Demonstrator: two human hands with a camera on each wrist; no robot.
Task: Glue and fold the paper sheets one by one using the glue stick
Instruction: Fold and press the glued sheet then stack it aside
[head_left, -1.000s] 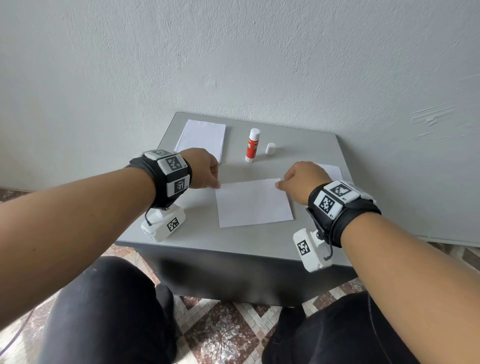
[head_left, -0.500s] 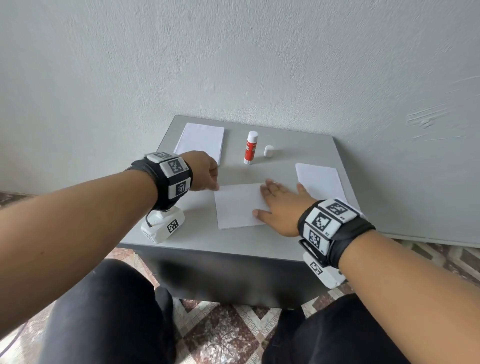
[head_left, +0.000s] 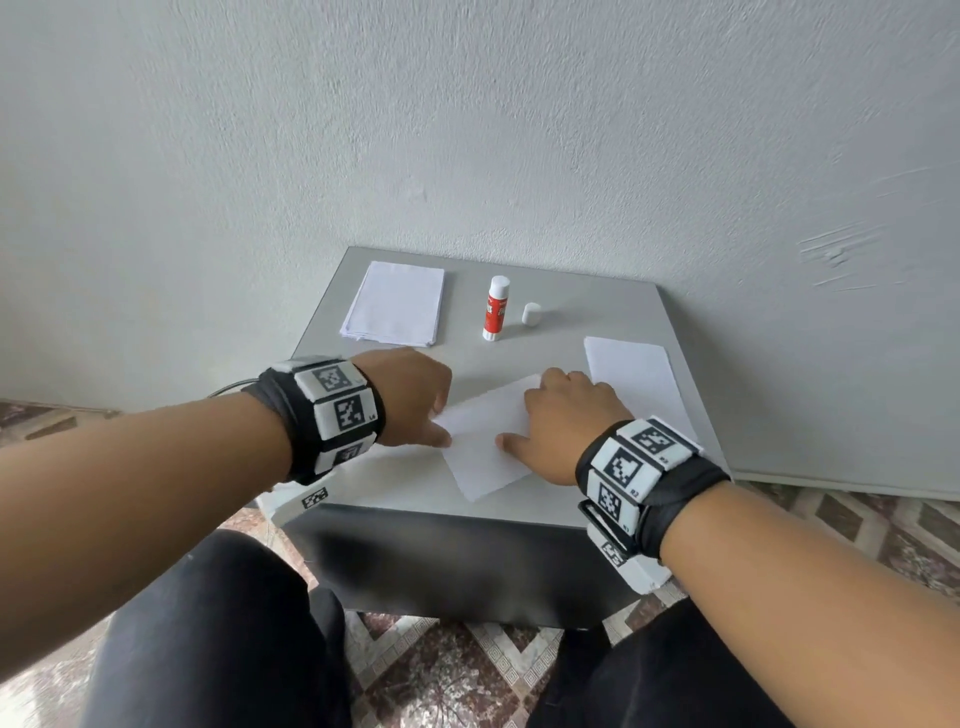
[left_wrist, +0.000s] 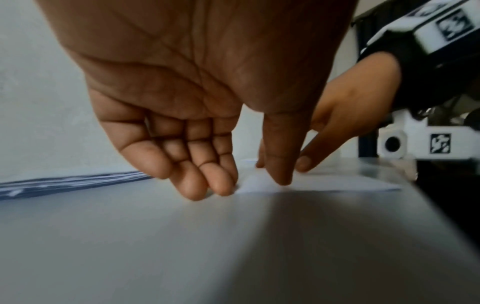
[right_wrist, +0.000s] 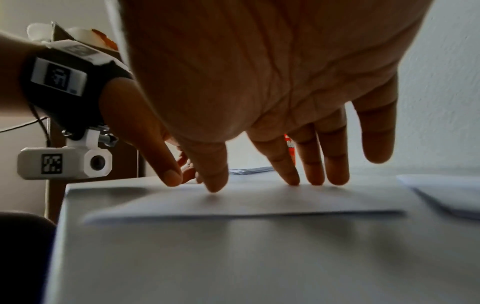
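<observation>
White folded paper (head_left: 483, 447) lay on the grey counter (head_left: 613, 317) near its front edge. My right hand (head_left: 563, 426) pressed it flat, grip spread wide; my left hand (head_left: 410, 395) pinned its left edge with straight fingertips. Behind it stood the glue stick (head_left: 496, 307).

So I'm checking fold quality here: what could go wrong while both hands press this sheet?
The folded sheet lies skewed near the table's front edge; the right hand pressing flat could slide it off. The glue stick stands uncapped beside its cap and may dry.
</observation>
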